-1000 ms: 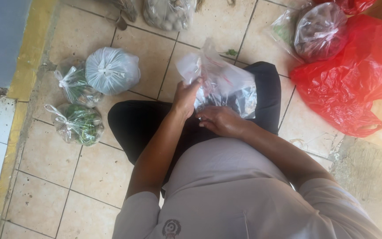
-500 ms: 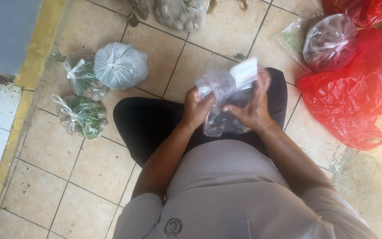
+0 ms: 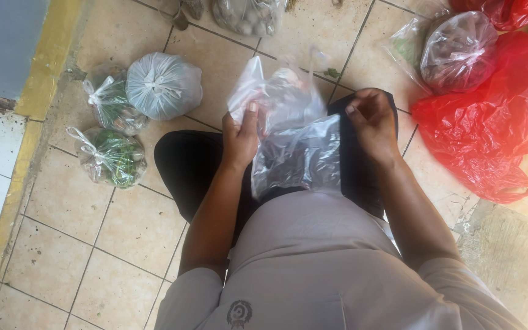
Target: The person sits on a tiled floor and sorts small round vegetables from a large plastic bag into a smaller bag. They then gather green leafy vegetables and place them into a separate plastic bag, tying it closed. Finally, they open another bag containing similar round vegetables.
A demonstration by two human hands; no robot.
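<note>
A clear plastic bag (image 3: pixel 294 143) with dark contents hangs over my lap, its top spread open between both hands. My left hand (image 3: pixel 241 137) grips the bag's left edge, fingers pointing up. My right hand (image 3: pixel 371 122) pinches its right edge near the top. I sit on a tiled floor in dark trousers and a grey shirt.
Three tied clear bags lie at the left: a whitish one (image 3: pixel 163 85) and two with green produce (image 3: pixel 112 157) (image 3: pixel 110 104). A large red plastic bag (image 3: pixel 490 122) sits at the right with a tied clear bag (image 3: pixel 459 52) on it. Another bag of pale round items (image 3: pixel 249 13) lies ahead.
The bag's top was bunched in both hands half a second ago. Now the hands have moved apart and the bag's mouth is spread wide.
</note>
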